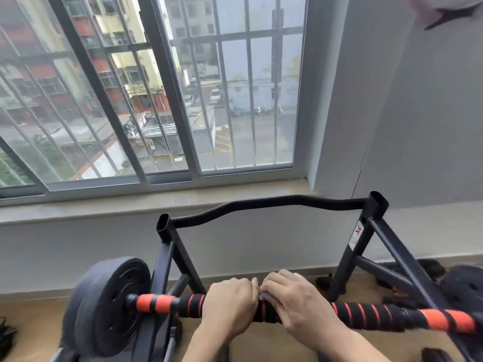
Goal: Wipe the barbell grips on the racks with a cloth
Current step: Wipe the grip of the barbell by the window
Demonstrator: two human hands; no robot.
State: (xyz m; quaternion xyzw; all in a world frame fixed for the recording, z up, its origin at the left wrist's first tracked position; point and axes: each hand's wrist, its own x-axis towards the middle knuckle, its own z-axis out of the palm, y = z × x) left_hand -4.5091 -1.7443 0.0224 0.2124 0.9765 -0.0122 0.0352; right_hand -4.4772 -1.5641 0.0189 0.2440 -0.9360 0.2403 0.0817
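Both hands sit side by side at the middle of the black foam barbell grip with red spiral stripes (363, 313). The left hand (230, 304) curls over the bar; the right hand (295, 301) grips a small grey-blue cloth (266, 296), mostly hidden, against it. The bar rests low across a black tubular steel rack (366, 246), with a dark round weight plate (109, 304) on its left end. To wipe well, the cloth should wrap the foam fully and travel outward under firm pressure while the left hand steadies the bar. Beyond stand a grey windowsill (156, 202), a barred window (156, 87) and a tan floor (26, 325).
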